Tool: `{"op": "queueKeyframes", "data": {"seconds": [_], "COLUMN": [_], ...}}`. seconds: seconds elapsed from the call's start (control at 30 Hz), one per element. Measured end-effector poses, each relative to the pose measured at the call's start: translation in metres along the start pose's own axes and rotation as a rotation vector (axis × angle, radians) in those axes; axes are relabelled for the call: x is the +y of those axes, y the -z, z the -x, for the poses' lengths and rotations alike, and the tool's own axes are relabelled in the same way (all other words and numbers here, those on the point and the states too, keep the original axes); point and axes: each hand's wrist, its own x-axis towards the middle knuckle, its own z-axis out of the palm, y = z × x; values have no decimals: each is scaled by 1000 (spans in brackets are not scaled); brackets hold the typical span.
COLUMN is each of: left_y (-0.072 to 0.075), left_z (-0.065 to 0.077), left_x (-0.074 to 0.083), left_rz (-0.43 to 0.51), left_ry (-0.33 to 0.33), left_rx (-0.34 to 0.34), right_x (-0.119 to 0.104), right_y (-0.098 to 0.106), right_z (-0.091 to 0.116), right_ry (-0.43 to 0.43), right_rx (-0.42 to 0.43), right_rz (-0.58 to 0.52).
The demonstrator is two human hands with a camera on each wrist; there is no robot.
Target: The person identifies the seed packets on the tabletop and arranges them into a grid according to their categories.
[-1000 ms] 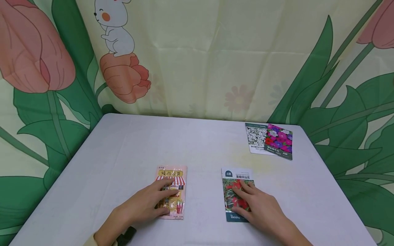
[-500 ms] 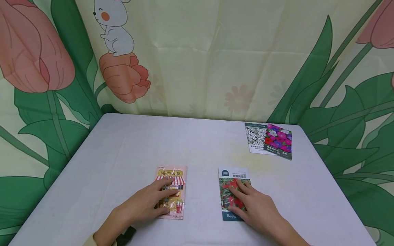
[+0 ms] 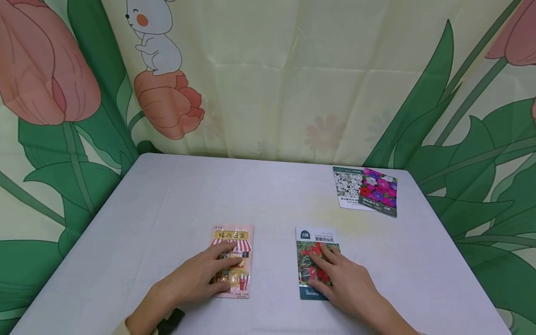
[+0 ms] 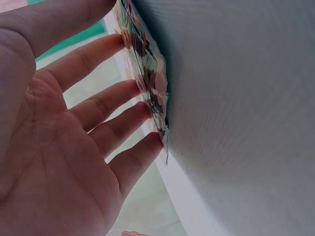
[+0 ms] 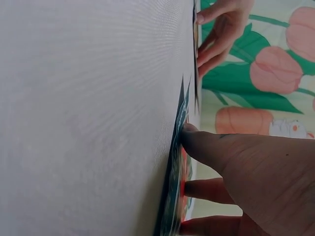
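A pink packet (image 3: 243,281) with a striped awning print lies flat near the table's front, left of centre. My left hand (image 3: 197,277) rests on it, fingers spread; in the left wrist view the fingertips (image 4: 142,109) touch its face. To the right lies a seed packet (image 3: 307,260) with red flowers and a dark green lower band. Spread fingertips of my right hand (image 3: 351,281) press on this one, and in the right wrist view the thumb (image 5: 204,145) touches its face near one end.
At the table's back right, a packet with white flowers (image 3: 348,186) lies partly under one with purple and red flowers (image 3: 380,188). A white cloth covers the table (image 3: 251,195). Behind it hangs a curtain (image 3: 259,79) printed with tulips and a white animal.
My right hand has slid the red-flower seed packet a little to the left. The left hand and the pink packet have stayed in place.
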Motion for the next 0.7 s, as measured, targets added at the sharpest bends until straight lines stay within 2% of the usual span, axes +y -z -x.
{"op": "queueKeyframes", "data": {"seconds": [0.2, 0.7], "left_y": [-1, 0], "left_z": [0, 1], "left_x": [-1, 1], "left_rz": [-2, 20], "left_ry": [5, 25], "left_rx": [0, -11], "right_x": [-1, -8], "right_y": [0, 1], "right_z": [0, -2], "right_ry": [31, 38], "right_rx": [15, -8], "right_rz": [4, -20]}}
